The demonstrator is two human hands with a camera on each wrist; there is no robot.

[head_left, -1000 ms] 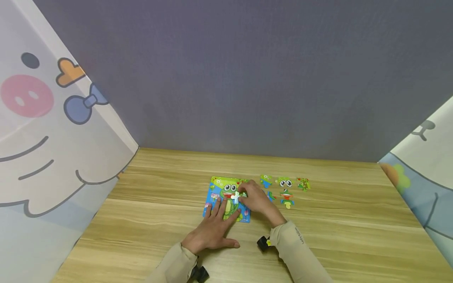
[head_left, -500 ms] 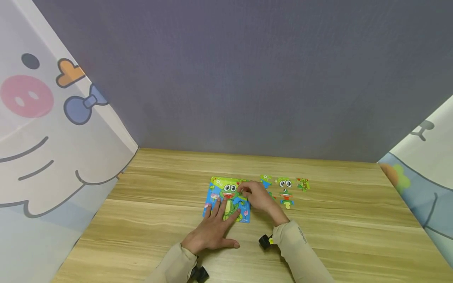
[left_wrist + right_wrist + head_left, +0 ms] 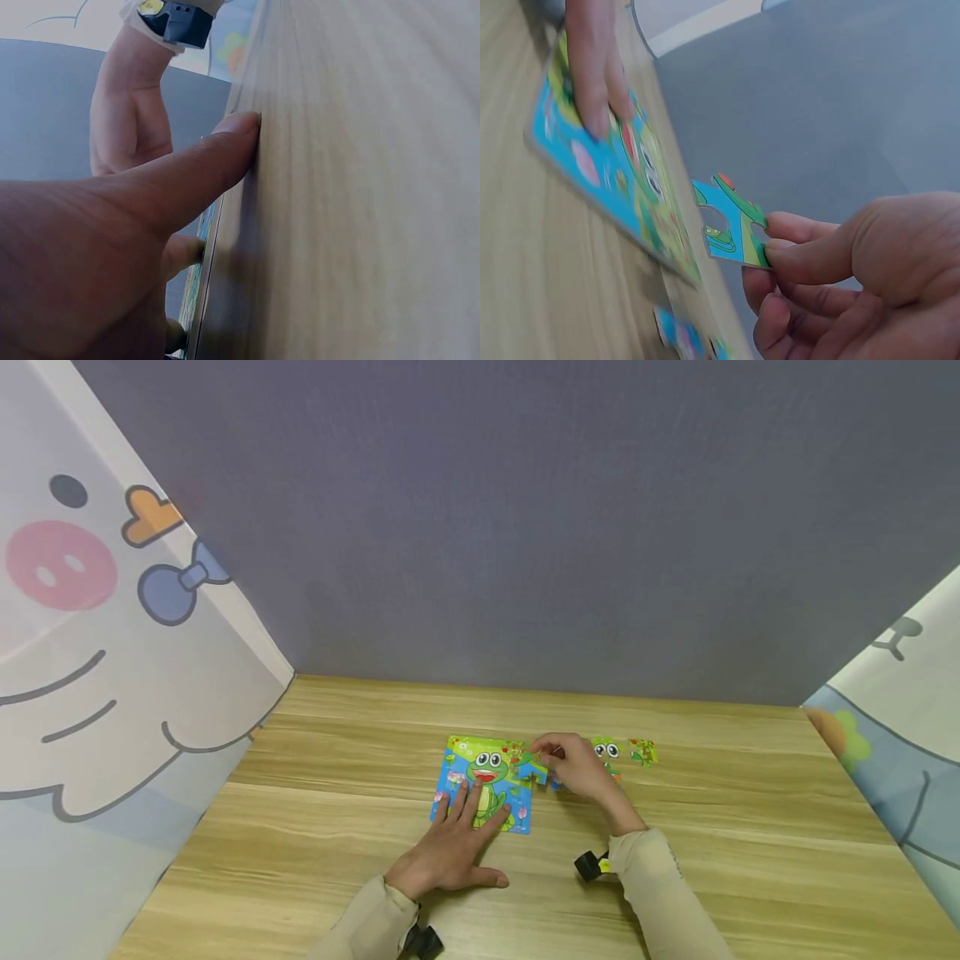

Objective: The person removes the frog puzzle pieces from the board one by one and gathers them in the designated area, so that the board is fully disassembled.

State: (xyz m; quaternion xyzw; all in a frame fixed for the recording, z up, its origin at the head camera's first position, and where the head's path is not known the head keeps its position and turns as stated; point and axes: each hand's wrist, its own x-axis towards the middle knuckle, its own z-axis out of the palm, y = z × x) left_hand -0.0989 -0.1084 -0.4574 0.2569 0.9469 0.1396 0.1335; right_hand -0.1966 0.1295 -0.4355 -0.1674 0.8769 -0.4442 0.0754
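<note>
My left hand [image 3: 450, 847] lies with fingers spread on the frog puzzle board [image 3: 461, 750], its fingertips over the frog's lower part. In the left wrist view, the left thumb [image 3: 202, 161] stretches out along the wooden tabletop. Between thumb and forefinger, my right hand [image 3: 581, 768] pinches a blue and green puzzle piece [image 3: 735, 225] by its edge. That piece is raised just off the board's right side. From the right wrist view, the board [image 3: 592, 169] shows pink flowers and the frog's eyes, with left fingers on it.
Right of the board lie several loose pieces, among them one with eyes [image 3: 606, 749] and a green one with red dots [image 3: 642, 752]. My right hand partly hides the others. A grey panel [image 3: 525, 568] rises behind the wooden table [image 3: 735, 810].
My right hand has lifted the puzzle piece away from the board's upper right and moved it rightward, partly covering the loose pieces. The left hand stays in place.
</note>
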